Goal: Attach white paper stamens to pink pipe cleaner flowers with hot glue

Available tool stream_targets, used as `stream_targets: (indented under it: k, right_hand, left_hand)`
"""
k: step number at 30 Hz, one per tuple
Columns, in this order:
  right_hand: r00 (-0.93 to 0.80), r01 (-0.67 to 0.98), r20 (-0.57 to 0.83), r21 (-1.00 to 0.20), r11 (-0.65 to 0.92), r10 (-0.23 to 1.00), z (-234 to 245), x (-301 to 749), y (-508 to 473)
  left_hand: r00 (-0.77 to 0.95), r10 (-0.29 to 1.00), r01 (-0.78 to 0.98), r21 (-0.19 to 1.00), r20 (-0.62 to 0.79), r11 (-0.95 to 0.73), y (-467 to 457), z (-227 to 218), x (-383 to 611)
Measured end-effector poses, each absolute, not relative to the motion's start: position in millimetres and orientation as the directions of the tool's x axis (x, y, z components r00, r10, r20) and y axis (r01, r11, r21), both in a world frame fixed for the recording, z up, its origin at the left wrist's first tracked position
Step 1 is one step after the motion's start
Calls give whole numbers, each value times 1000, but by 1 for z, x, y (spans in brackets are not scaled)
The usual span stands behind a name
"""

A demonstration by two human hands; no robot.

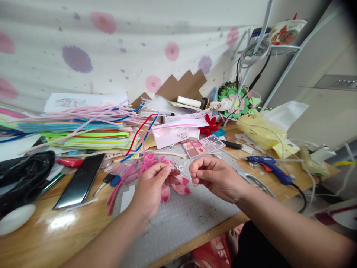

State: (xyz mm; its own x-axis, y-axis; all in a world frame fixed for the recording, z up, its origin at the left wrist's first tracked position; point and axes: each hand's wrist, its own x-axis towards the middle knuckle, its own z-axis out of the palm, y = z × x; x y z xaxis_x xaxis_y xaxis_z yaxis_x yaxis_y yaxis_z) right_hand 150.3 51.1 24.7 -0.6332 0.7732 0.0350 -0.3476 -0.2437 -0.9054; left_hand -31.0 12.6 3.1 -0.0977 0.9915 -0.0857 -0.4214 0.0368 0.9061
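Note:
Above the grey cutting mat [178, 230], my left hand [153, 182] is closed with thumb and fingertips together; what sits between them is hidden. Facing it a short gap away, my right hand [217, 178] is also pinched, and anything in its fingertips is too small to name. Pink fuzzy petals [181, 189] with darker tips show just beyond and under the left fingers. Thin white strands [182, 167] lie behind the gap between both hands. Pink fuzzy stems and loops [122, 182] spread to the left of my left hand.
A blue glue gun [269, 165] rests on the right. On the left lie a phone [80, 182], keys [107, 182] and a black plastic bag [25, 178]. Bundles of coloured pipe cleaners [86, 139] fill the back left. A makeup palette [203, 145] and red flower [209, 125] stand behind.

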Motion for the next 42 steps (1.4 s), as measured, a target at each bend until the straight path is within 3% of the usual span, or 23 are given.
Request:
stream_targets:
  k: [3, 7, 14, 20, 25, 32, 37, 42]
  right_hand:
    - [-621, -339, 43, -915, -218, 783, 25, 154, 49]
    - [-543, -253, 89, -966, -61, 835, 22, 155, 49]
    - [-492, 45, 84, -992, 121, 866, 16, 143, 45]
    - [-443, 404, 257, -798, 447, 859, 12, 140, 35]
    - [-537, 454, 227, -733, 506, 812, 15, 155, 36]
    - [-456, 739, 154, -483, 469, 877, 7, 227, 91]
    - [-546, 764, 103, -345, 545, 831, -8, 241, 109]
    - [-596, 759, 70, -275, 590, 800, -10, 222, 111]
  left_hand:
    - [-55, 996, -409, 912, -63, 35, 9, 4, -30]
    - [-8, 999, -361, 932, -41, 35, 5, 5, -28]
    - [60, 998, -71, 997, 2, 3, 2, 2, -28]
    - [166, 986, 191, 980, 31, -63, 1, 7, -27]
    - [219, 972, 431, 886, 83, -173, 1, 5, -24]
    - [125, 992, 264, 964, 7, -40, 5, 3, -26]
    - [74, 997, 169, 985, 2, -15, 8, 0, -30]
    - [57, 998, 214, 977, -36, 23, 8, -3, -32]
